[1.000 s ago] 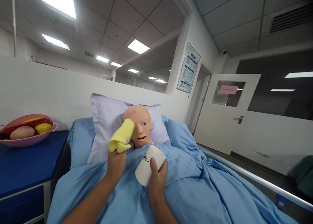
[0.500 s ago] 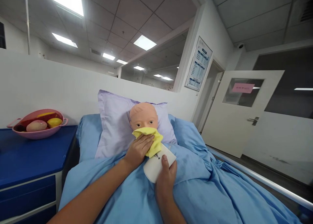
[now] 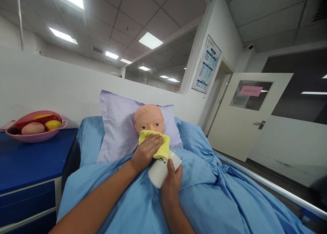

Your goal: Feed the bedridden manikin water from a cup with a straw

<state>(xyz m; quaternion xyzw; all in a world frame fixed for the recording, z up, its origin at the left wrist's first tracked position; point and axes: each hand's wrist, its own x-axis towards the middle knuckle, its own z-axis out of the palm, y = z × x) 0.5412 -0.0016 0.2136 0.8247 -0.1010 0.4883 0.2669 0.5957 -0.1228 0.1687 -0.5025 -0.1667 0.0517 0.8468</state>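
A manikin's head [image 3: 149, 115] lies face up on a lilac pillow [image 3: 116, 125], eyes open. Over its mouth and lower face is a yellow cloth [image 3: 165, 148]. My left hand [image 3: 146, 150] presses this cloth down, its fingers together on top. Just below, my right hand [image 3: 173, 179] grips a tilted white cup [image 3: 157, 174] with a black drawing on its side, thumb in front. The cloth's lower edge reaches the cup. The manikin's mouth and chin are hidden, and the inside of the cup does not show.
A blue quilt [image 3: 201, 183] covers the bed, with a rail [image 3: 270, 183] along the right. On the left, a blue-topped cabinet [image 3: 33, 162] bears a pink basket [image 3: 38, 137] of fruit. Behind the bed is a white partition [image 3: 51, 80]. A door [image 3: 245, 125] stands ajar at right.
My left hand has shifted slightly over the cloth, which still covers the manikin's mouth. The cup stays in my right hand. The whole view has moved a little.
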